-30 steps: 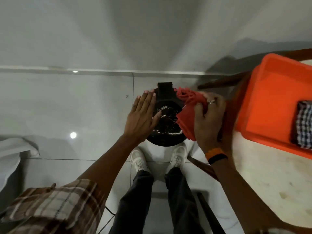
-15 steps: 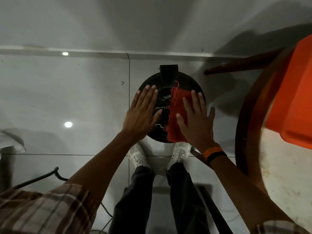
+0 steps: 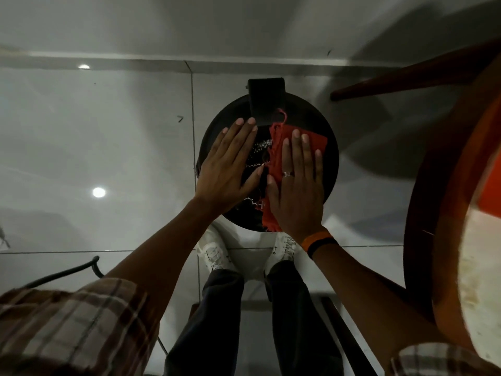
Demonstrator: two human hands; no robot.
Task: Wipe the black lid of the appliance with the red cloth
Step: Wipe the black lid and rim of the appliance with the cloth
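Note:
The round black lid [image 3: 329, 169] of the appliance stands on the floor in front of my feet, with a black block-shaped handle [image 3: 266, 99] at its far edge. The red cloth [image 3: 314, 141] lies spread over the lid's right half. My right hand [image 3: 296, 191] presses flat on the cloth, fingers together and pointing away from me. My left hand [image 3: 226, 169] rests flat on the lid's left half, fingers straight, holding nothing. A wet, glinting patch of lid shows between the two hands.
A round wooden table [image 3: 423, 213] with a pale top stands close on the right, an orange tray [image 3: 492, 191] at its edge. A table leg [image 3: 406, 77] crosses behind the lid. A dark cable [image 3: 67, 272] lies on the grey tiled floor at the left.
My right hand went from bunching the cloth to pressing it flat on the lid, and has slid slightly toward the middle. My left hand stays on the lid. The view has shifted left.

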